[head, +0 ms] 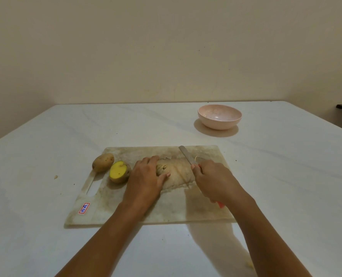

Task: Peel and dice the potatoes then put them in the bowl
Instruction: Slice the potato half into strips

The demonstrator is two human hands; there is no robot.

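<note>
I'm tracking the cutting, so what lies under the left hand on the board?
The left hand holds a potato piece on the cutting board. Its right part shows, with cut lines, beside the knife in the right hand. Its left end is covered by the hand.

One whole potato [103, 162], two halves [119, 171] — one bowl [220, 125], knife [186, 156], board [166, 208].
</note>
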